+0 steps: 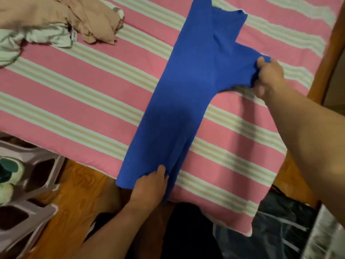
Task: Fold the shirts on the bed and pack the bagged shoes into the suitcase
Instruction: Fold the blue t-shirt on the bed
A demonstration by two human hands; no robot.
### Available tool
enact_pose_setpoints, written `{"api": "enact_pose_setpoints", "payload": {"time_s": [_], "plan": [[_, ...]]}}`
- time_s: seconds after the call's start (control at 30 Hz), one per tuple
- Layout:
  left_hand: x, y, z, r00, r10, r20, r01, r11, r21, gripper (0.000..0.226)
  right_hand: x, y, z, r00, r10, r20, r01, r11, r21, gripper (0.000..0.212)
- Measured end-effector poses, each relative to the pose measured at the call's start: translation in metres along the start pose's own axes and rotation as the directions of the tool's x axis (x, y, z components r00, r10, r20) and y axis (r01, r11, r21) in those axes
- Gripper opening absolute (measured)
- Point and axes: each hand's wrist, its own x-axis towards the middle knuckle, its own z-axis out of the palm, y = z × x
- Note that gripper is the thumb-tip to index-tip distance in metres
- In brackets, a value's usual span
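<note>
Crumpled clothes [56,23] sit at ten o'clock on the striped bed [74,86]. Centre, the blue shirt [186,86] lies folded lengthwise; left hand [149,186] pinches its hem at six o'clock, right hand [268,75] bunches the sleeve at three o'clock.

Two bare forearms enter the view from the near edge. The left hand [150,186] and its forearm, near centre, show no sleeve, watch, ring or glove as far as the wrist and lower arm are visible. The right hand [268,77] and its forearm, entering from the near right, are likewise uncovered up to the frame edge. Fingernails are short and unpainted where they can be made out. Between the arms, at the near edge, a dark, nearly black garment [186,230] covers the person's lower body; its cut is unclear.
</note>
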Motion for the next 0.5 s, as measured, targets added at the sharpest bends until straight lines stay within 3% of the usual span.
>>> {"api": "enact_pose_setpoints", "payload": {"time_s": [0.13, 0.3, 0.4, 0.5], "plan": [[-0.014, 0.011, 0.002, 0.993, 0.048, -0.11, -0.046, 0.999, 0.022, 0.03, -0.008, -0.003, -0.005, 0.999, -0.004, 0.034, 0.001, 0.997, 0.074, 0.016], [-0.009, 0.025, 0.004, 0.974, 0.031, 0.224, -0.034, 0.999, 0.011, 0.043, 0.0, -0.002, -0.029, 0.996, 0.087, 0.014, -0.086, 0.991, -0.103, 0.029], [-0.001, 0.028, -0.004, 0.889, 0.073, 0.452, -0.078, 0.997, -0.007, 0.048, 0.006, 0.005, -0.037, 0.972, 0.236, -0.001, -0.233, 0.957, -0.17, 0.025], [0.018, 0.024, -0.03, 0.81, 0.103, 0.577, -0.093, 0.995, -0.047, 0.03, 0.019, 0.012, -0.04, 0.955, 0.295, 0.01, -0.288, 0.938, -0.194, 0.015]]}}
